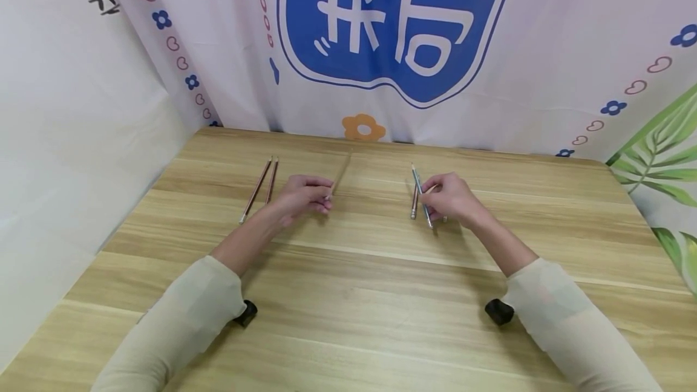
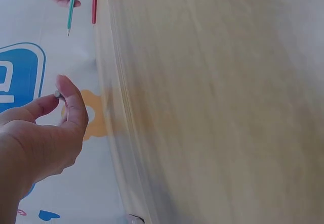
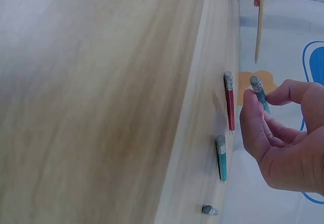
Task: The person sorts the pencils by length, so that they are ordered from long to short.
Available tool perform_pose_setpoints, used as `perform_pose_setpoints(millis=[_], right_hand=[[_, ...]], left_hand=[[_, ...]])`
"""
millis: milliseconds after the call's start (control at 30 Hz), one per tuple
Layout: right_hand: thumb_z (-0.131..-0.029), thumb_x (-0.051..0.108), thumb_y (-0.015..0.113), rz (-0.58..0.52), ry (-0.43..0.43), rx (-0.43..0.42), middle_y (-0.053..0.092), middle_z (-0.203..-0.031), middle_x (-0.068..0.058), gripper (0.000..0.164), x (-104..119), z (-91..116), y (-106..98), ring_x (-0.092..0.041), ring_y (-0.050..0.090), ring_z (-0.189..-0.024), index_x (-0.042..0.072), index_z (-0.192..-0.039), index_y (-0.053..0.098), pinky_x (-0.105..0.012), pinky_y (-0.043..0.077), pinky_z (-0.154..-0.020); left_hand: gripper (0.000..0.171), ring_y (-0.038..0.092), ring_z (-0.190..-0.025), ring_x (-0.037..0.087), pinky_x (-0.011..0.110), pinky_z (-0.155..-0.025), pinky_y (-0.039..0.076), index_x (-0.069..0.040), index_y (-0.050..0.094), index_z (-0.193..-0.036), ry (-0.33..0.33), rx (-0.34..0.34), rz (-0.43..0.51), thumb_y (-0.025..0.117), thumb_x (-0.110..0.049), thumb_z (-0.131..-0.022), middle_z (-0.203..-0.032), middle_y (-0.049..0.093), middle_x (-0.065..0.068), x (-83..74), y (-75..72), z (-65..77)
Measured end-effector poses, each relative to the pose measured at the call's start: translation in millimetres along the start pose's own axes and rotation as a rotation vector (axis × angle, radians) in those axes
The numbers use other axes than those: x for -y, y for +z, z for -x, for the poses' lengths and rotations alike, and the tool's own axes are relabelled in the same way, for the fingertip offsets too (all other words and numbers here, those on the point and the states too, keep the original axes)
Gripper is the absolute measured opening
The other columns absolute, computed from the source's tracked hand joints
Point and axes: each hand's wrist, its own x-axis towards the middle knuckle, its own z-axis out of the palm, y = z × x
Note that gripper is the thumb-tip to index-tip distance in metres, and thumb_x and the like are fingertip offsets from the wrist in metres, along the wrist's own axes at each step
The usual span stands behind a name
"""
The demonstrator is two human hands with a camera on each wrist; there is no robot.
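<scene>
In the head view my left hand (image 1: 304,196) pinches a tan pencil (image 1: 342,172) near its eraser end, the tip slanting up and away. The pencil's round end (image 2: 57,94) shows between thumb and finger in the left wrist view. My right hand (image 1: 451,199) pinches a teal pencil (image 1: 418,181), its point toward the back. Below that pencil a red pencil (image 1: 414,205) lies on the table. The right wrist view shows another teal pencil (image 3: 221,158) lying beside the red one, and a silvery pencil end (image 3: 209,210) farther along.
Two dark red pencils (image 1: 256,191) lie side by side left of my left hand. The wooden table (image 1: 348,307) ends at the back against a printed cloth (image 1: 234,77). White material (image 1: 65,186) hangs along the left side.
</scene>
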Motion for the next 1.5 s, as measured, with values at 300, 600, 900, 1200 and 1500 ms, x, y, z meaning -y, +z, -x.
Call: perform_pose_setpoints(millis=[300, 600, 900, 1200, 1500], right_hand=[[-0.096, 0.003, 0.065, 0.012, -0.007, 0.006, 0.069, -0.087, -0.013, 0.023, 3.4, -1.8, 6.1, -0.012, 0.065, -0.062, -0.01, -0.115, 0.062, -0.026, 0.065, -0.061], [-0.096, 0.003, 0.066, 0.001, -0.009, 0.025, 0.068, -0.086, -0.012, 0.027, 7.0, -3.2, 12.3, -0.013, 0.065, -0.064, -0.011, -0.119, 0.062, -0.026, 0.065, -0.061], [-0.095, 0.004, 0.066, 0.004, -0.011, 0.025, 0.067, -0.085, -0.012, 0.026, 10.0, -7.1, 18.6, -0.015, 0.065, -0.065, -0.01, -0.117, 0.064, -0.026, 0.064, -0.06], [-0.096, 0.004, 0.066, 0.018, -0.019, 0.031, 0.066, -0.084, -0.01, 0.025, 10.9, -8.3, 20.7, -0.014, 0.065, -0.065, -0.01, -0.116, 0.064, -0.027, 0.064, -0.06], [-0.096, 0.004, 0.067, 0.013, -0.015, 0.034, 0.067, -0.084, -0.01, 0.025, 11.7, -9.4, 23.1, -0.014, 0.065, -0.064, -0.009, -0.117, 0.063, -0.026, 0.064, -0.06]], left_hand=[[0.04, 0.069, -0.076, 0.012, 0.016, -0.066, 0.059, 0.021, 0.047, -0.139, 0.022, -0.024, -0.027, 0.054, 0.006, -0.103, -0.096, 0.07, 0.014, 2.8, -5.7, -0.2], [0.038, 0.067, -0.078, 0.011, 0.015, -0.063, 0.056, 0.022, 0.047, -0.137, 0.009, -0.031, -0.046, 0.053, 0.006, -0.103, -0.094, 0.069, 0.012, 3.9, -16.2, 3.7], [0.039, 0.066, -0.075, 0.009, 0.014, -0.065, 0.057, 0.024, 0.045, -0.136, 0.024, -0.033, -0.025, 0.053, 0.008, -0.102, -0.093, 0.071, 0.011, 5.1, -26.6, 6.0], [0.049, 0.067, -0.077, 0.012, 0.016, -0.066, 0.059, 0.015, 0.042, -0.148, -0.001, -0.095, -0.062, 0.054, 0.008, -0.101, -0.115, 0.062, 0.021, 6.1, -42.0, 7.8], [0.055, 0.066, -0.075, 0.012, 0.016, -0.065, 0.059, 0.006, 0.038, -0.155, -0.048, -0.115, -0.18, 0.053, 0.004, -0.102, -0.134, 0.054, 0.029, 4.2, -54.0, 12.9]])
